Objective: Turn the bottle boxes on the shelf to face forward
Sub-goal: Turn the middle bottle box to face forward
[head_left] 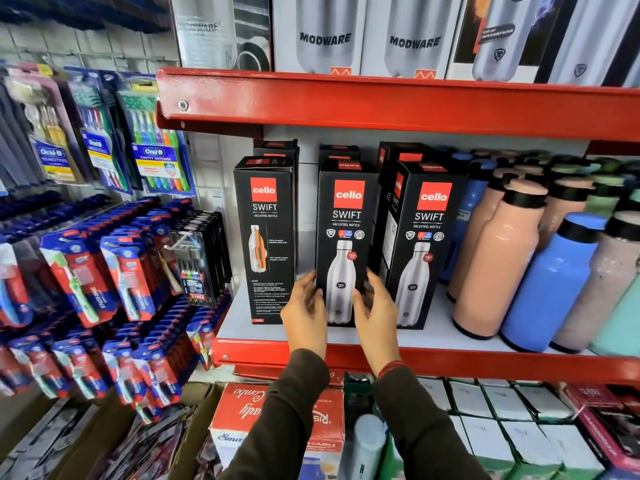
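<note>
Three black Cello Swift bottle boxes stand in the front row on the red shelf (450,362). The middle box (346,216) shows its steel-bottle front; my left hand (306,311) grips its lower left side and my right hand (375,311) its lower right side. The left box (265,230) shows a panel with a cutaway bottle and small text. The right box (427,237) shows its front, turned slightly so a side panel is visible. More black boxes stand behind them.
Loose peach (491,271), blue (550,285) and pale bottles crowd the shelf's right side. Modware boxes (325,36) sit on the upper shelf. Toothbrush packs (114,271) hang at left. White and red boxes fill the space below the shelf.
</note>
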`<state>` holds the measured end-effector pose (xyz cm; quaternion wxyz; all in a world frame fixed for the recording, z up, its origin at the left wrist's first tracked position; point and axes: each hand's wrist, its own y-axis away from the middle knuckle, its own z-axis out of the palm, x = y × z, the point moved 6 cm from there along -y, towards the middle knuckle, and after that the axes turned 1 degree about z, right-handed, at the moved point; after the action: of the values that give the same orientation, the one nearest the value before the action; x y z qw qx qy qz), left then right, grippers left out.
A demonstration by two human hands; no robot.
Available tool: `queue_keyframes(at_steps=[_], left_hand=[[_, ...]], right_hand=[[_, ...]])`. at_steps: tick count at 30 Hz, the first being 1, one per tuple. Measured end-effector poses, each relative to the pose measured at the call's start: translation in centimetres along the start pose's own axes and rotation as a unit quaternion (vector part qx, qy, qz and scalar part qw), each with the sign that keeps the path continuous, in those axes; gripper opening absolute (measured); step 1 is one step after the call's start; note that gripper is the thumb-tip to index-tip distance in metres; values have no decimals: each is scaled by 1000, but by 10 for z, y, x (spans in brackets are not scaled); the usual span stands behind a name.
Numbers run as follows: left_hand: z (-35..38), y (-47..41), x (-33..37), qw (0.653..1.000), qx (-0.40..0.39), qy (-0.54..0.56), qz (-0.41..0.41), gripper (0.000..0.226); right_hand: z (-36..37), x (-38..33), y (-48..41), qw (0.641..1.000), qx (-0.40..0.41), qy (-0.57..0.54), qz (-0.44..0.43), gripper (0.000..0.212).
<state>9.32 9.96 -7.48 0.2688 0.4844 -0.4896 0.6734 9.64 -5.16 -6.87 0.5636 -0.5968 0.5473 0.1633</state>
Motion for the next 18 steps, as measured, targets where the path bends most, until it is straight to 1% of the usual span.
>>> queue_keyframes(at_steps=[4, 7, 9, 11, 13, 16, 18], left_hand=[[-6, 6, 4, 1000, -16, 17, 5, 36], [-18, 12, 9, 999, -6, 8, 47, 30], [-30, 13, 15, 996, 12, -8, 86, 25], [-42, 11, 21, 991, 32, -31, 124, 24], [-54, 7, 26, 986, 60, -53, 146, 26], [-75, -3, 23, 983, 104, -67, 138, 38], [-86, -15, 12, 984, 109, -75, 119, 51]], right_hand=[[-11, -4, 17, 996, 75, -49, -7, 34], [-14, -14, 28, 990, 119, -66, -42, 25], [-10, -24, 32, 988, 120, -73, -65, 20], [-2, -37, 35, 987, 100, -91, -82, 18], [10, -47, 37, 988, 69, -109, -85, 20], [38, -57, 36, 990, -12, -117, -73, 34], [57, -61, 34, 991, -56, -101, -64, 41]])
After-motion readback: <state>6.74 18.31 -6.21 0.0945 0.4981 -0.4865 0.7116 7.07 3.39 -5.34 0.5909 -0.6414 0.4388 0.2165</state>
